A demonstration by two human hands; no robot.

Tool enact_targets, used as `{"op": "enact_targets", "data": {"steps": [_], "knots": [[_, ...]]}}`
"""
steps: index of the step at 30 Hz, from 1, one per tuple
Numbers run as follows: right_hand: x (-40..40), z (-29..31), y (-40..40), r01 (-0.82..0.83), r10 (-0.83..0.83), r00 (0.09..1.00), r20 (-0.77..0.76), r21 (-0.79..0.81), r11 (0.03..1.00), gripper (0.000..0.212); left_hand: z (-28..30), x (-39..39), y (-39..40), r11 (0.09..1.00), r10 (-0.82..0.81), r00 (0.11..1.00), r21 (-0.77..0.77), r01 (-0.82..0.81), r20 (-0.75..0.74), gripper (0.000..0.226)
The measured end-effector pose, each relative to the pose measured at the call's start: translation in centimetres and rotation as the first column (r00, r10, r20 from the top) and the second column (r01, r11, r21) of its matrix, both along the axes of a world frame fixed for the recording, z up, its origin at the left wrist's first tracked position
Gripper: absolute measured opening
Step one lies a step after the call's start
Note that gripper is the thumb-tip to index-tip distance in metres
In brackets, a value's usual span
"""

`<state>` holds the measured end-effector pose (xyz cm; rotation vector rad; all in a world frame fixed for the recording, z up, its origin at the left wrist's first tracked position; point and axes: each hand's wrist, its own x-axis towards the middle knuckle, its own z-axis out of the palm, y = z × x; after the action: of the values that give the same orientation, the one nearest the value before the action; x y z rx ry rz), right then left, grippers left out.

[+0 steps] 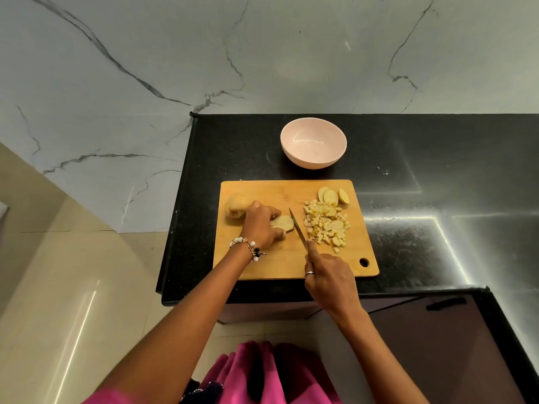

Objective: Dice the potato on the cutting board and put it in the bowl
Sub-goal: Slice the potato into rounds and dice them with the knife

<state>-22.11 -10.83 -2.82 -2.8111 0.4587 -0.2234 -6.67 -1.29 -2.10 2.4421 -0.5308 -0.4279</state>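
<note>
Here we are over the black worktop (437, 158), and right in the middle of the frame sits the wooden cutting board (271, 263), its hanging hole at the lower right corner. The left hand (261, 225) is down on the board's left half, fingers curled over a potato slice (283, 222) lying flat, pinning it in place, a beaded bracelet (249, 246) on that wrist. Just behind that hand, toward the board's left edge, rests the big uncut potato piece (234, 208), partly hidden by the knuckles. The right hand (328, 277) is clenched round the handle of the knife (297, 227), forefinger stretched along the top, a ring on one finger; the handle itself is buried in the grip. The blade runs up and to the left from that hand, standing just to the right of the held slice, and whether its edge touches the board I cannot tell. Over on the right half of the board there is a good heap of diced potato (325, 225), small pale cubes scattered close together, and at the heap's upper end a few rounded slices (332, 196) lean against each other. Above the board, standing apart from it on the worktop, is the pale pink bowl (313, 158), upright. A pink garment shows at the bottom edge of the frame.
</note>
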Motion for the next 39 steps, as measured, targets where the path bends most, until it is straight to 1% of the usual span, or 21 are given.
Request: {"op": "enact_targets", "data": {"steps": [4,7,9,12,15,17,19,21,24,28,32,34,36,39], "knots": [[-0.1,0.3,-1.2,-0.072,0.067,0.996,-0.061,-0.071,0.995,0.050,0.0,-0.1,0.0,1.000,-0.014,1.000,0.007,0.014,0.010,0.065],[-0.1,0.6,-1.9,-0.088,0.083,0.995,-0.059,-0.096,0.991,0.052,0.1,-0.2,-0.2,0.999,-0.023,0.999,0.024,0.022,0.039,0.062],[0.0,0.9,-1.8,-0.029,0.029,1.000,-0.001,-0.061,0.998,0.043,0.0,-0.4,-0.3,0.999,-0.029,0.997,0.043,0.026,0.067,0.058],[0.3,0.9,-0.7,0.043,-0.048,0.995,0.082,0.057,0.997,0.041,-0.2,-0.5,-0.3,0.999,-0.029,0.994,0.049,0.023,0.108,0.055],[0.5,0.6,0.6,0.065,-0.072,0.993,0.089,0.077,0.995,0.043,-0.2,-0.5,-0.3,0.999,-0.023,0.993,0.038,0.019,0.117,0.054],[0.7,0.4,1.3,0.064,-0.070,0.995,0.066,0.092,0.994,0.044,-0.2,-0.5,-0.3,0.999,-0.021,0.993,0.028,0.018,0.115,0.054],[0.8,0.5,1.9,0.070,-0.071,0.997,0.024,0.065,0.995,0.042,-0.2,-0.4,-0.3,1.000,-0.020,0.993,0.017,0.018,0.116,0.054],[0.9,0.4,2.5,0.072,-0.073,0.996,-0.060,-0.011,0.997,0.047,-0.2,-0.4,-0.3,1.000,-0.016,0.993,0.011,0.015,0.117,0.054],[1.9,-0.1,3.1,0.070,-0.077,0.995,-0.068,-0.098,0.993,0.058,-0.2,-0.3,-0.3,1.000,-0.016,0.993,0.008,0.015,0.115,0.052],[2.3,0.0,3.2,0.084,-0.096,0.992,-0.084,-0.134,0.987,0.061,-0.3,-0.4,-0.4,1.000,-0.010,0.991,-0.001,0.010,0.135,0.049],[-1.2,-0.4,4.0,0.052,-0.067,0.991,-0.119,-0.123,0.991,0.069,-0.5,-0.5,-0.4,0.999,0.021,0.990,-0.040,-0.016,0.138,0.048],[-2.1,-0.1,4.0,0.074,-0.085,0.989,-0.121,-0.095,0.993,0.067,-0.4,-0.5,-0.3,0.999,0.019,0.991,-0.039,-0.014,0.132,0.048],[-1.6,0.2,3.7,0.086,-0.091,0.992,-0.086,-0.058,0.995,0.060,-0.3,-0.5,-0.3,1.000,0.007,0.993,-0.023,-0.004,0.120,0.050],[0.1,0.6,3.1,0.087,-0.087,0.994,-0.060,-0.005,0.996,0.051,-0.2,-0.2,0.1,0.999,-0.014,0.998,-0.043,0.016,0.059,0.057]]}}
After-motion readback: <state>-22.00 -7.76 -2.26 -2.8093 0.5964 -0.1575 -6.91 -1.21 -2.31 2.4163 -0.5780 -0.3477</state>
